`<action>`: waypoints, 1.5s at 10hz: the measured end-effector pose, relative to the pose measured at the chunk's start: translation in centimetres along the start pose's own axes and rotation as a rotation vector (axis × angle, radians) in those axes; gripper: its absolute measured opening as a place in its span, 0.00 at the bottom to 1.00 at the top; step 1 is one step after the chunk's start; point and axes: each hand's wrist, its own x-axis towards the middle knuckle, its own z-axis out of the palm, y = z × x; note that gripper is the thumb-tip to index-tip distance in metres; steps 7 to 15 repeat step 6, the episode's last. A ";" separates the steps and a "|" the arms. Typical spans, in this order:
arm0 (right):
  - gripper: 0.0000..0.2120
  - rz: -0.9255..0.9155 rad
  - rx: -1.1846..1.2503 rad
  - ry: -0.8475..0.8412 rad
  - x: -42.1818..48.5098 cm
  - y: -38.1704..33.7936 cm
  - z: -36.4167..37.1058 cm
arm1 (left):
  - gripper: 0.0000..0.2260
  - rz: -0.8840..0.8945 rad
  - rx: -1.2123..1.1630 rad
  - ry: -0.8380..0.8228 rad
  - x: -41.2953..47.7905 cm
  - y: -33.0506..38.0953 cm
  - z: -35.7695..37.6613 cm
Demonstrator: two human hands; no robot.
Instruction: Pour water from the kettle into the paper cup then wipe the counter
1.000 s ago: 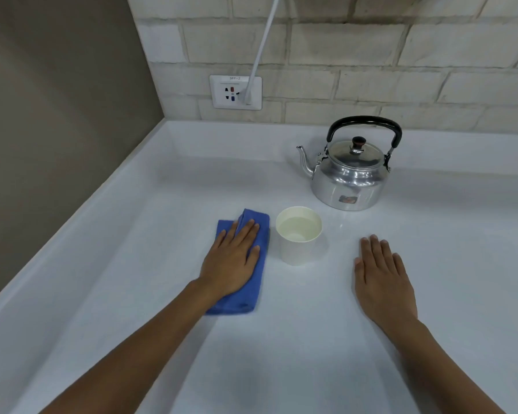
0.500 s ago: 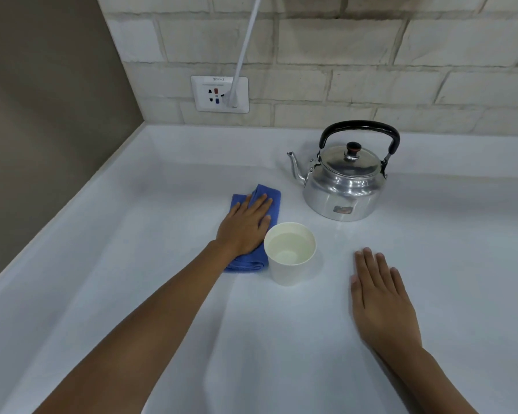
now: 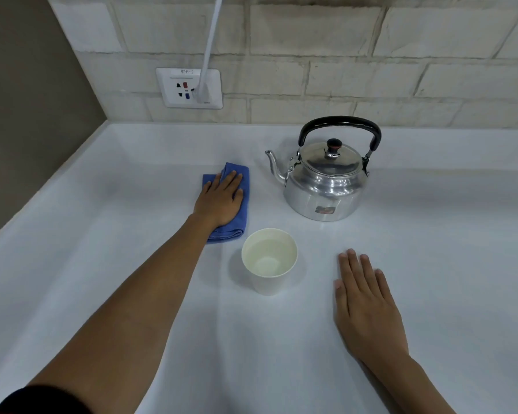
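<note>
A silver kettle (image 3: 326, 180) with a black handle stands upright on the white counter (image 3: 102, 249), spout pointing left. In front of it a white paper cup (image 3: 269, 261) holds water. My left hand (image 3: 220, 198) presses flat on a folded blue cloth (image 3: 243, 204), which lies left of the kettle and behind-left of the cup. My right hand (image 3: 364, 303) rests palm down on the counter to the right of the cup, fingers together, holding nothing.
A brick wall with a white socket plate (image 3: 189, 88) and a plugged-in white cable (image 3: 211, 40) runs along the back. A brown side wall (image 3: 27, 115) bounds the counter on the left.
My left hand has slid the blue cloth away from me, from beside the cup to a spot behind-left of it, near the kettle's spout. The right hand has stayed put.
</note>
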 end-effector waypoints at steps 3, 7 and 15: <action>0.30 -0.004 0.005 0.035 0.1 0.1 0.2 | 0.23 0.002 -0.015 -0.040 0.7 -0.2 -0.6; 0.24 0.011 0.076 -0.005 0.1 0.7 0.3 | 0.27 0.059 0.004 -0.106 -3.4 0.8 -2.9; 0.24 0.011 0.076 -0.005 0.1 0.7 0.3 | 0.27 0.059 0.004 -0.106 -3.4 0.8 -2.9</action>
